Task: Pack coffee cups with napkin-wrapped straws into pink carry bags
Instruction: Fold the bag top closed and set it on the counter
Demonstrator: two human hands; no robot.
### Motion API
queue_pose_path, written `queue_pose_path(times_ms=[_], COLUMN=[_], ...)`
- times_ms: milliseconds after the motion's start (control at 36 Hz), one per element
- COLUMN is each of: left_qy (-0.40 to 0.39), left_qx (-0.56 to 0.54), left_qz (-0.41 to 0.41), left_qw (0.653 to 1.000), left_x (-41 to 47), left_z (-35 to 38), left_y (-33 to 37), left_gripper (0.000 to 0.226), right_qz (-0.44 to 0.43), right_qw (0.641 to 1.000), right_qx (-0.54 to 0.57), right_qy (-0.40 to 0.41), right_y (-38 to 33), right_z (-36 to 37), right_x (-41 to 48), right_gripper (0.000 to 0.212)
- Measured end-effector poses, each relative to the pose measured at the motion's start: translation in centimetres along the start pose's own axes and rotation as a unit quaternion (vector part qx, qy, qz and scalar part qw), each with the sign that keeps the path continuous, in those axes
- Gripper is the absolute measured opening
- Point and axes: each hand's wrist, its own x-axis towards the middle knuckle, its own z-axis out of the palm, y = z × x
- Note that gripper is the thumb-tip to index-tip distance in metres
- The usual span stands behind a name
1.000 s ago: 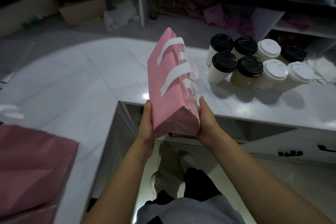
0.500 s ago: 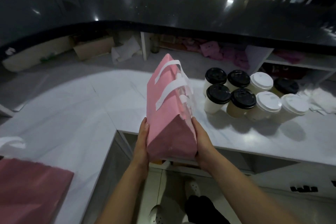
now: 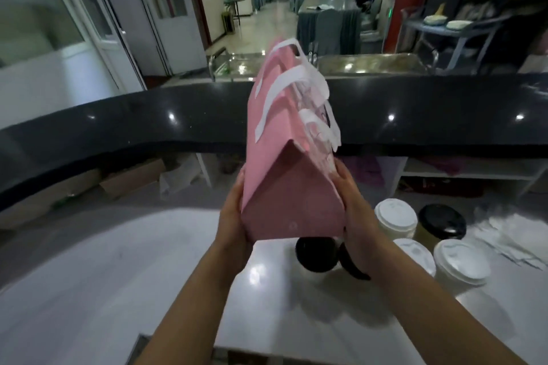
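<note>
I hold a pink carry bag [image 3: 292, 195] with white handles in the air, tilted away from me with its base toward the camera. My left hand [image 3: 234, 216] presses flat on its left side, and my right hand [image 3: 353, 216] presses flat on its right side. Below the bag on the white counter [image 3: 118, 275] stand several lidded coffee cups: a white-lidded one [image 3: 396, 215], a black-lidded one [image 3: 441, 221], and another black-lidded cup [image 3: 317, 255] partly hidden by my right wrist. What is inside the bag is hidden.
A raised black countertop [image 3: 148, 121] curves across behind the bag. White napkins [image 3: 516, 240] lie at the right, beyond the cups. A cardboard box [image 3: 133, 178] and shelves sit under the black counter. Beyond it are a steel trolley and a hall.
Both hands have lifted the pink bag higher and farther forward, toward the black counter. The view has tilted up, so the cups now sit below the bag.
</note>
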Motion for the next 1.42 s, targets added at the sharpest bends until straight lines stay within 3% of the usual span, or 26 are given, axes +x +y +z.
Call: queue_pose_path(times_ms=[139,250,333,417,500,667,778,861,972,1139,1278,1417], left_qy=[-0.039,-0.048,-0.056,-0.117,-0.164,-0.116,-0.097,-0.03,0.005,0.048,0.101,0.114], left_qx=[-0.015,-0.039,-0.041,-0.052,0.006,0.078,0.145,0.175,0.206,0.231,0.338,0.37], left_qz=[-0.051,-0.107,-0.135,-0.095,-0.026,0.073,0.135,0.216,0.24,0.215,0.253,0.261], left_qw=[0.998,0.992,0.988,0.987,0.986,0.988,0.975,0.96,0.948,0.948,0.901,0.885], left_x=[6.3,10.2,12.3,13.9,15.2,17.1,17.4,17.2,17.7,20.0,22.5,24.7], left_z=[6.8,10.4,11.8,12.2,12.3,11.8,11.2,11.2,11.1,11.4,11.6,12.5], left_y=[0.4,-0.6,-0.9,-0.5,-0.4,-0.6,-0.7,-1.0,-0.9,-1.1,-0.9,-0.6], left_gripper=[0.038,0.047,0.053,0.065,0.062,0.058,0.073,0.039,0.016,0.006,0.007,0.02], right_qz=[-0.028,0.01,0.008,-0.042,-0.08,-0.136,-0.136,-0.14,-0.214,-0.24,-0.212,-0.208], right_qw=[0.999,0.999,0.997,0.997,0.997,0.982,0.97,0.956,0.904,0.803,0.804,0.806], right_qx=[0.02,0.053,0.074,0.054,0.017,-0.124,-0.198,-0.248,-0.358,-0.542,-0.551,-0.545], right_qy=[0.026,0.0,-0.027,-0.02,-0.008,0.045,0.027,0.068,0.097,0.066,0.076,0.1], right_y=[-2.6,-3.8,-4.1,-4.2,-3.9,-3.8,-4.1,-4.0,-4.5,-4.9,-5.0,-4.8], right_z=[-5.1,-8.6,-10.6,-12.2,-13.6,-16.1,-17.0,-17.5,-17.4,-17.0,-17.0,-17.0], right_x=[4.6,7.6,9.3,10.8,11.9,14.0,15.4,16.0,16.4,18.2,20.0,21.3], right_gripper=[0.036,0.054,0.053,0.052,0.047,0.027,0.056,0.055,0.017,0.015,0.017,0.015])
